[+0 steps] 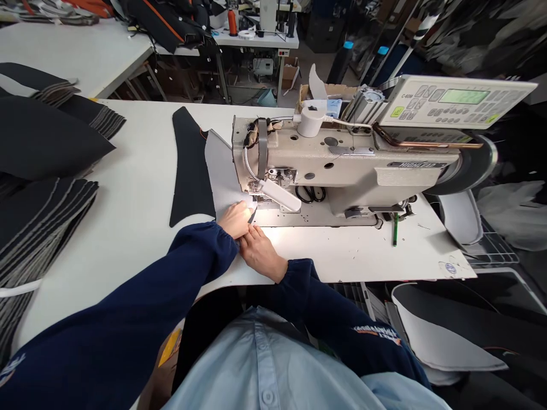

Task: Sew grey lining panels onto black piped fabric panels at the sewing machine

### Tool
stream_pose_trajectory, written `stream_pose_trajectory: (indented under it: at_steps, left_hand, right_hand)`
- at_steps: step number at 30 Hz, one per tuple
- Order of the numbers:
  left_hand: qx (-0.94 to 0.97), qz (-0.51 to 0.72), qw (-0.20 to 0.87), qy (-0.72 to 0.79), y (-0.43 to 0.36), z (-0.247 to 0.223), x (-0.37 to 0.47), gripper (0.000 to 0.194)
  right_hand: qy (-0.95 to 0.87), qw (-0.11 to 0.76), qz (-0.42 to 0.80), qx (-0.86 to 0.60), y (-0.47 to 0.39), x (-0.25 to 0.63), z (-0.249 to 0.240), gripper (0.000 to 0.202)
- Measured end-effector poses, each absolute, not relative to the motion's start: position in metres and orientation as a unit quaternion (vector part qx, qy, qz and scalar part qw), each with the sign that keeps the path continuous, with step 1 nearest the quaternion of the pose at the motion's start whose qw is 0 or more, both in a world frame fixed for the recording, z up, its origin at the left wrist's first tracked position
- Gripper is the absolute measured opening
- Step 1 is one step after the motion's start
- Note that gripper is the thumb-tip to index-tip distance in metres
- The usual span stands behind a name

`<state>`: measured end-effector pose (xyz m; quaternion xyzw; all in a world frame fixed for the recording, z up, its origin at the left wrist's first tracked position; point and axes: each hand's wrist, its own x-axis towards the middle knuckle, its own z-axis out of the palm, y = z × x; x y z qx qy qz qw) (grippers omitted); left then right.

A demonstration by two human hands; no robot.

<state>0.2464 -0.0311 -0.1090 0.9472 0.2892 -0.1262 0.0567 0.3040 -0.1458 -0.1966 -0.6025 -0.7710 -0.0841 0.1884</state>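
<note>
A fabric panel, one part dark [192, 165] and one part light grey mesh [224, 171], lies on the white table left of the sewing machine [342, 165]. Its mesh reaches under the machine's head near the needle. My left hand [234, 219] presses on the mesh close to the presser foot, fingers bent and together. Just below it, my right hand [261, 250] has its fingers closed at the panel's near edge, touching the left hand. A small dark strip shows by the fingertips; I cannot tell whether it belongs to the panel.
Stacks of dark cut panels [47, 131] lie on the left. A lamp [280, 195] hangs by the needle, and black-handled scissors [311, 194] rest under the machine's arm. The control panel [457, 102] stands on top. Light padded pieces [444, 330] are at the lower right.
</note>
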Motion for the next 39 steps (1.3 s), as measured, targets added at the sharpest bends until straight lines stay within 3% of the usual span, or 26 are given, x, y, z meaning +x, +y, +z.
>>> stream_pose_trajectory:
  at_steps: [5,10,15,23,39]
  left_hand:
    - [0.937,-0.151,0.091,0.301,-0.032,-0.105,0.248,0.029]
    - [0.937,-0.096,0.134,0.308,-0.034,-0.115,0.238,0.031]
    - [0.934,-0.065,0.089,0.339,-0.049,-0.117,0.203,0.058]
    - [0.948,-0.069,0.013,0.311,-0.063,-0.121,0.204,0.039]
    - [0.966,-0.031,-0.019,0.255,-0.066,-0.150,0.210,0.047]
  right_hand:
    - [-0.762,0.176,-0.080,-0.619,-0.142,0.310,-0.198,0.031]
    - [-0.756,0.185,-0.070,-0.624,-0.144,0.318,-0.197,0.032]
    - [-0.752,0.194,-0.088,-0.623,-0.149,0.318,-0.194,0.035]
    - [-0.737,0.190,-0.075,-0.645,-0.144,0.321,-0.192,0.034]
    - [-0.681,0.259,-0.057,-0.683,-0.157,0.342,-0.195,0.026]
